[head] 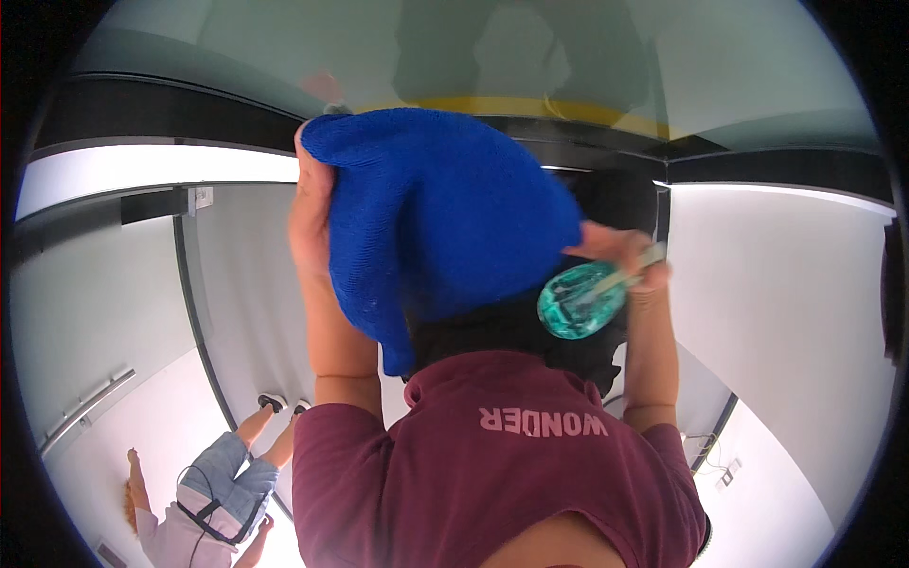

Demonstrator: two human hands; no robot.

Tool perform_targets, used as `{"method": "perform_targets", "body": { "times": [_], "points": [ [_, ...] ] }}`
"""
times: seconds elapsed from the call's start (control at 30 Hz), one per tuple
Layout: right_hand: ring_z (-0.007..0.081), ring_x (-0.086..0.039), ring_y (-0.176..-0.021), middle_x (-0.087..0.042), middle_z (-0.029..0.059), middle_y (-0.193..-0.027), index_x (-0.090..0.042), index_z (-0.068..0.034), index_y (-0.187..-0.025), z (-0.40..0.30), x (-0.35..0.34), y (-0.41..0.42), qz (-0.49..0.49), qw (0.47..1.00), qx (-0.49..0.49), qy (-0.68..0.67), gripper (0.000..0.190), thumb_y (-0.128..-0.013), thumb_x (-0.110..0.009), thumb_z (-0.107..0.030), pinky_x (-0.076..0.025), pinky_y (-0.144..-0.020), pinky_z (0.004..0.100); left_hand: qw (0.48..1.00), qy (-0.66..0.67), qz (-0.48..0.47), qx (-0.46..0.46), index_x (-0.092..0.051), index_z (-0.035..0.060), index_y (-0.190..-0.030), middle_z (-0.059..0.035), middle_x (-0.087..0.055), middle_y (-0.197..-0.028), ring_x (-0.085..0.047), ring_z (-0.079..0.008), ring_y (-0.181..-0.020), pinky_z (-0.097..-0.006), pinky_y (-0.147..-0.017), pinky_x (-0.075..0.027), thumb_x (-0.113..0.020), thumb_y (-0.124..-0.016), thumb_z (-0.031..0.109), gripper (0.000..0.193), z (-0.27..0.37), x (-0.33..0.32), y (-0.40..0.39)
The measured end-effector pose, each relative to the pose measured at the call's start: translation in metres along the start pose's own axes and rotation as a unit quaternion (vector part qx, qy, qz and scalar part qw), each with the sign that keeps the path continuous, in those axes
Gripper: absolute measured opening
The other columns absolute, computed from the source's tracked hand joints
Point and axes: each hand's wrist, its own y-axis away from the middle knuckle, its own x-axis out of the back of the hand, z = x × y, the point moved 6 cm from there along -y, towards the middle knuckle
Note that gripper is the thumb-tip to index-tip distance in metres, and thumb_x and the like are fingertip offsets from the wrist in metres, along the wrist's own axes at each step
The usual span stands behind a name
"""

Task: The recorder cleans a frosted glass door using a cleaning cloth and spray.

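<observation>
A blue knitted cloth (454,213) hangs in loose folds across the middle of the view. My left hand (310,206) grips its left side, with the fingers mostly hidden behind the fabric. At the right, my right hand (625,255) is closed around the pale upper part of a teal translucent bottle (582,302). The bottle's body points down and to the left, and motion blur hides its exact type. My right fingertips reach the cloth's right edge; whether they pinch it cannot be told.
A glossy glass panel (248,42) with reflections stands before me, above a dark frame (142,106). Another person (220,490) stands at the lower left, near a metal bar handle (89,412). White wall panels (781,284) rise at the right, with a socket and cables (728,472) lower down.
</observation>
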Motion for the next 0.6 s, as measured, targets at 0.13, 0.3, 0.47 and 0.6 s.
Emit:
{"method": "perform_targets", "body": {
  "times": [0.13, 0.3, 0.47, 0.6],
  "points": [
    [0.0391, -0.039, -0.132, -0.047, 0.0324, -0.133, -0.070, 0.002, -0.090, 0.046, -0.032, -0.047, -0.040, 0.987, -0.098, 0.118, 0.046, -0.065, -0.075, -0.037, -0.023, -0.111, 0.0478, 0.999, -0.034, -0.022, 0.027, -0.050, 0.0010, -0.127, -0.0155, -0.061, -0.116, -0.061, -0.0241, -0.104, -0.0350, -0.089, -0.051, -0.044, -0.100, 0.029, 0.039, -0.002, -0.030, 0.020],
    [0.0347, -0.029, -0.139, -0.039, 0.0294, -0.142, -0.070, 0.000, -0.102, 0.068, -0.044, -0.069, -0.121, 0.957, -0.166, 0.207, 0.047, -0.072, -0.073, -0.036, -0.021, -0.111, 0.0428, 0.990, -0.055, 0.059, 0.119, -0.050, 0.0056, -0.129, -0.0133, -0.062, -0.114, -0.061, -0.0230, -0.103, -0.0344, -0.088, -0.050, -0.047, -0.099, 0.032, 0.040, -0.011, -0.015, 0.032],
    [0.0331, -0.027, -0.140, -0.049, 0.0216, -0.136, -0.070, -0.001, -0.100, 0.063, -0.045, -0.083, -0.084, 0.965, -0.102, 0.227, 0.042, -0.076, -0.071, -0.035, -0.023, -0.109, 0.0414, 0.996, -0.008, 0.030, 0.078, -0.047, 0.0016, -0.131, -0.0139, -0.061, -0.117, -0.061, -0.0231, -0.105, -0.0343, -0.092, -0.048, -0.048, -0.098, 0.029, 0.044, -0.010, -0.015, 0.032],
    [0.0297, -0.038, -0.131, -0.042, 0.0198, -0.142, -0.069, -0.001, -0.099, 0.060, -0.039, -0.080, -0.056, 0.968, -0.140, 0.203, 0.042, -0.077, -0.071, -0.037, -0.028, -0.106, 0.0395, 0.999, 0.028, 0.015, 0.042, -0.045, -0.0017, -0.133, -0.0144, -0.061, -0.118, -0.060, -0.0231, -0.106, -0.0342, -0.094, -0.046, -0.049, -0.097, 0.028, 0.047, -0.003, -0.017, 0.032]
  ]
}}
